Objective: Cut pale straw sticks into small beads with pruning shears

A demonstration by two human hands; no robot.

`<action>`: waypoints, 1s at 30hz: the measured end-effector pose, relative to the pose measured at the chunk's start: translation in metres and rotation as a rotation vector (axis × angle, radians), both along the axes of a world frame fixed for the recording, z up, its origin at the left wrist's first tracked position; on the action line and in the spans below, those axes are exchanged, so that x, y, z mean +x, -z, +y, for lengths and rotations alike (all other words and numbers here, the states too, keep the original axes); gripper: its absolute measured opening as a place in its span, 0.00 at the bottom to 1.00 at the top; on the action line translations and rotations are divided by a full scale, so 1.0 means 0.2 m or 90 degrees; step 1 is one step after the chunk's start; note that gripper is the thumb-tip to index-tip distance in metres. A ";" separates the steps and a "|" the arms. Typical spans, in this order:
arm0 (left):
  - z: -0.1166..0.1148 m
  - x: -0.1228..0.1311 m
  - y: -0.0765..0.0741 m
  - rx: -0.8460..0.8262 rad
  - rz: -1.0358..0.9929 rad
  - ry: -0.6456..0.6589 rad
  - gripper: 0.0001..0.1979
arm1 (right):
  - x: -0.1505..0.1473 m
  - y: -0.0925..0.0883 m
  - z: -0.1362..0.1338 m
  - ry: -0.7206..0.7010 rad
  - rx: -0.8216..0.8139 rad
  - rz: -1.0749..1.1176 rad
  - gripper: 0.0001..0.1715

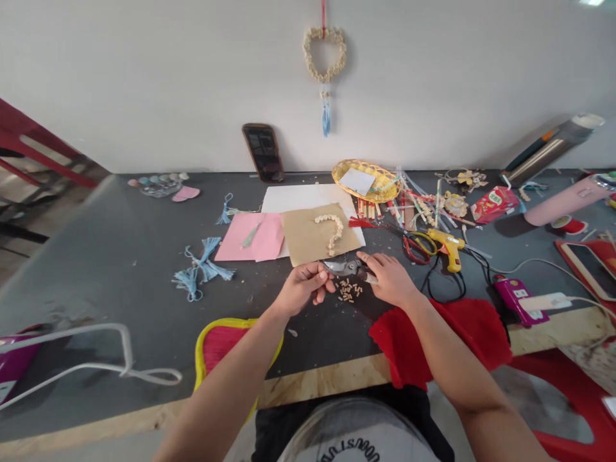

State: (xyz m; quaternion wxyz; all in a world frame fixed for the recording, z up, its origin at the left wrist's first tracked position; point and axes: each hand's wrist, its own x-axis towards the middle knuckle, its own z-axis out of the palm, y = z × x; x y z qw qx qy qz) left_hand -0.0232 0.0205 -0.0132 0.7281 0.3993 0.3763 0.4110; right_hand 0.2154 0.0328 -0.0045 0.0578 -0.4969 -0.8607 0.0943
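My right hand (391, 277) grips a pair of pruning shears (344, 267) by the handles, with the blades pointing left. At the blade tips, the fingers of my left hand (304, 285) are pinched together; whatever they hold is too small to make out. Below the shears lies a pile of small tan cut pieces (348, 290) on the dark tabletop. Just beyond my hands, a curved string of pale beads (337, 226) rests on a brown sheet (301, 234). Pink paper (264, 237) and a white sheet (289, 194) lie beside and under it.
Blue tassels (205, 266) lie left. A phone (264, 153) leans on the wall below a hanging bead heart (325, 54). Rightward are a yellow basket (385, 191), a glue gun (447, 247), a red cloth (462, 330), a pink bottle (568, 200) and trailing cables.
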 end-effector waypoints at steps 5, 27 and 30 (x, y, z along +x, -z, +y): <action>0.00 -0.02 -0.01 -0.036 -0.051 0.017 0.17 | -0.02 -0.01 -0.02 0.009 -0.011 0.004 0.27; -0.01 -0.06 -0.01 -0.068 -0.166 0.131 0.12 | -0.02 -0.01 -0.02 -0.019 -0.004 0.029 0.26; -0.01 -0.06 0.00 -0.067 -0.175 0.132 0.12 | -0.02 0.00 -0.02 -0.028 0.023 0.034 0.28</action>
